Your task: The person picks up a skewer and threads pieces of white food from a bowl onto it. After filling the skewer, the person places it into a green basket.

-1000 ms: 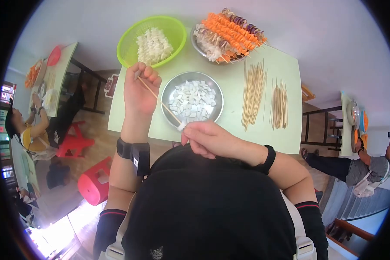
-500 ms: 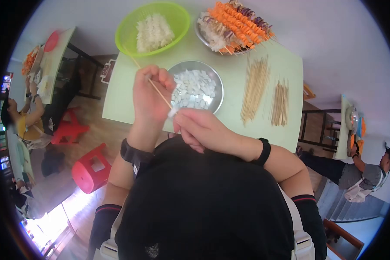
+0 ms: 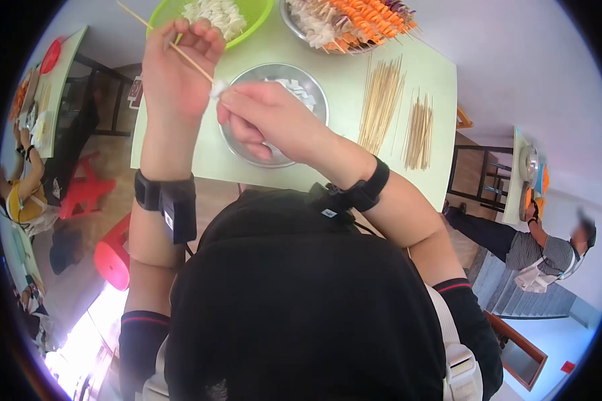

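My left hand point(image 3: 184, 70) is raised at the upper left with a thin wooden skewer point(image 3: 195, 65) held between its thumb and curled fingers. White pieces point(image 3: 219, 87) sit at the skewer's lower end, pinched by my right hand point(image 3: 267, 117). Below my right hand stands a round metal bowl point(image 3: 321, 100) of white pieces, partly hidden by that hand. A green basket point(image 3: 255, 30) holding white skewers lies behind my left hand.
A metal bowl point(image 3: 293, 27) heaped with orange, purple and white skewers stands at the back. Two bundles of bare skewers point(image 3: 381, 100) lie on the right of the table point(image 3: 344, 164). Red stools point(image 3: 87, 189) stand left; other people are at tables on both sides.
Both hands have moved up and left in view with the skewer and white pieces. My right hand now covers part of the metal bowl. The table and its contents sit higher in view.
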Available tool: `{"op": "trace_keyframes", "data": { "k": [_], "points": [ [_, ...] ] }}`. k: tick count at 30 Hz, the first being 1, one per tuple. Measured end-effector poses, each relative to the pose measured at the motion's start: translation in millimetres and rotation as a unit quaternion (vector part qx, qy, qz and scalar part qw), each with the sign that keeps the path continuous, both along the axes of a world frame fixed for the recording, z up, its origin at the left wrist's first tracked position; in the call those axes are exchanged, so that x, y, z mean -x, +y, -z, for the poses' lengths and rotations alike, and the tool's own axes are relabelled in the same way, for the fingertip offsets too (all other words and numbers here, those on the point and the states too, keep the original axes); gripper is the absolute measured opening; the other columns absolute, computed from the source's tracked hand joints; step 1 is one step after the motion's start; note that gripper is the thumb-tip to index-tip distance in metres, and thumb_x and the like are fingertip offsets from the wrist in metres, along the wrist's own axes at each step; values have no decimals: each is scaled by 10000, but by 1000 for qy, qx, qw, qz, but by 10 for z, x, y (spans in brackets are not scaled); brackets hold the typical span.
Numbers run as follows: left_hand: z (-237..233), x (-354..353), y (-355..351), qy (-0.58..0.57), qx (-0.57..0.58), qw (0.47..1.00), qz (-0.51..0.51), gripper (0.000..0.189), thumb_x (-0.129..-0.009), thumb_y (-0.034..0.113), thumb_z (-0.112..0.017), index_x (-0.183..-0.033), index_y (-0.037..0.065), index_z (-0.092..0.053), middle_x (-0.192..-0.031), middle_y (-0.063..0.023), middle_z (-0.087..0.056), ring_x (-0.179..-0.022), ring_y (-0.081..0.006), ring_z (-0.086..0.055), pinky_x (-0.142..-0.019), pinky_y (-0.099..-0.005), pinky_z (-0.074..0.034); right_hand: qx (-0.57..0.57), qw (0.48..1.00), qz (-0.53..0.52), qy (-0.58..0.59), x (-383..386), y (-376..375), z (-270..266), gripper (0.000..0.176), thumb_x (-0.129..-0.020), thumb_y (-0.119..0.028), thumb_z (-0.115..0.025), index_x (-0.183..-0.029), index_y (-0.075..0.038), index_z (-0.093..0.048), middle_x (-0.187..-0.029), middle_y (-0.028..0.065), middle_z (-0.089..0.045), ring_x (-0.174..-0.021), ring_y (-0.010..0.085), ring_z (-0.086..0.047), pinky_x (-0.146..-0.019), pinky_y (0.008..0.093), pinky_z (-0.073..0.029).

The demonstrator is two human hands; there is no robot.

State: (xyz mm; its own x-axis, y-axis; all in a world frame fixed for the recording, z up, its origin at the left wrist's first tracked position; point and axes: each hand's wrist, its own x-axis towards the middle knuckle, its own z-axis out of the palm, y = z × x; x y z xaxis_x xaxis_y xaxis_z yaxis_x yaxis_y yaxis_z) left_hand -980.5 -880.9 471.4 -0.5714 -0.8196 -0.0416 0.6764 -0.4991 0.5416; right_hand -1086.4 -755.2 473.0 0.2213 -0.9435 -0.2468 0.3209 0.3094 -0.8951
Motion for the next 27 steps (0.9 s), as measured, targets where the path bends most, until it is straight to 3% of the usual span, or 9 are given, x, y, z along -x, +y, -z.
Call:
{"op": "trace_keyframes", "data": {
  "k": [3, 7, 10, 15, 20, 23, 27],
  "points": [
    [-134, 9, -31, -20, -23, 999, -29, 140, -902, 170, -440, -827, 56, -408, -749, -51, -370, -700, -166, -387, -639, -283, -377, 22, 998, 38, -40, -110, -56, 33, 292, -979, -249, -383, -843, -19, -500, -501, -25, -363, -380, 74, -367, -378, 223, -318],
    [-36, -18, 186, -65, -6, 998, -13, 190, -901, 208, -432, -766, 86, -379, -684, -20, -342, -631, -143, -356, -569, -267, -334, 22, 997, 61, -31, -201, 73, 13, 286, -979, -235, -384, -834, -17, -498, -489, -23, -365, -364, 77, -354, -361, 221, -306],
    [101, -97, 292, -9, -52, 997, 59, 212, -901, 244, -427, -756, 90, -425, -677, -72, -461, -626, -199, -466, -588, -296, -417, 15, 998, 67, -6, -236, 100, -53, 281, -981, -222, -378, -826, -19, -495, -481, -21, -372, -357, 78, -354, -350, 222, -301],
    [42, -181, 356, -15, -33, 998, 58, 223, -918, 270, -401, -765, 108, -412, -610, -58, -442, -562, -189, -446, -538, -293, -401, 19, 998, 65, -8, -295, 105, -44, 284, -984, -217, -369, -816, -23, -491, -479, -17, -392, -354, 78, -365, -345, 222, -303],
    [112, -214, 419, 4, -25, 996, 80, 234, -919, 266, -392, -751, 102, -393, -605, -58, -440, -566, -185, -448, -538, -284, -396, -11, 998, 61, 7, -329, 130, -20, 295, -988, -219, -360, -799, -32, -486, -476, -21, -399, -354, 77, -373, -346, 220, -311],
    [116, -215, 487, -53, -39, 997, 43, 232, -915, 257, -403, -747, 98, -390, -636, -62, -461, -593, -185, -467, -543, -282, -401, 0, 998, 61, 6, -335, 121, -14, 311, -990, -219, -352, -770, -38, -476, -476, -19, -402, -350, 80, -378, -341, 223, -316],
    [102, -192, 601, -68, -53, 996, 32, 230, -910, 246, -419, -741, 95, -377, -707, -76, -488, -705, -208, -516, -655, -318, -449, 31, 997, 66, 28, -353, 99, 5, 321, -989, -216, -350, -749, -38, -469, -476, -16, -403, -345, 83, -382, -336, 224, -318]
  ]
}}
